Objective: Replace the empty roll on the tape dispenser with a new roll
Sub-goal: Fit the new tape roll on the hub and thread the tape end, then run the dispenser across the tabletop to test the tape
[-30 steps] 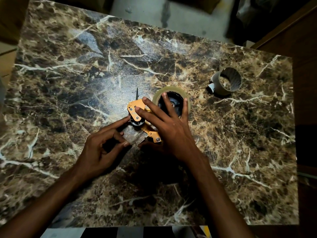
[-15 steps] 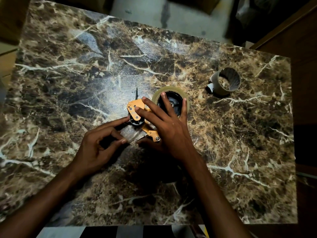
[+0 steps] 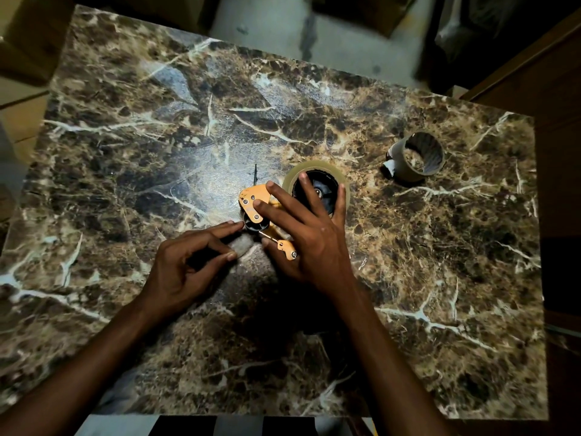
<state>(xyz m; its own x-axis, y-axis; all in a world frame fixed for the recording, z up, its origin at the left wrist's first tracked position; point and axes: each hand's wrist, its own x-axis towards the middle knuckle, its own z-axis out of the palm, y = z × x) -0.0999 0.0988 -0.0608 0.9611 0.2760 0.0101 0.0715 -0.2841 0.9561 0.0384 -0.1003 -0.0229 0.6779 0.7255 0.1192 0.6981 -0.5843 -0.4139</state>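
An orange tape dispenser (image 3: 251,199) lies flat in the middle of the marble table (image 3: 157,136). A new roll of clear tape (image 3: 309,169) sits on its black hub (image 3: 317,193). My right hand (image 3: 308,234) presses down on the dispenser frame and the roll, fingers spread. My left hand (image 3: 185,262) pinches the loose end of the tape (image 3: 243,248) between thumb and finger, just left of the black roller (image 3: 251,226). The empty cardboard core (image 3: 416,157) stands at the right back, apart from both hands.
The table's right edge borders dark wooden furniture (image 3: 550,89). Beyond the far edge is a grey floor (image 3: 283,29). A cardboard box (image 3: 28,42) is at the upper left.
My left hand has shifted slightly with the tape end held by the roller. The right hand and dispenser stay put.
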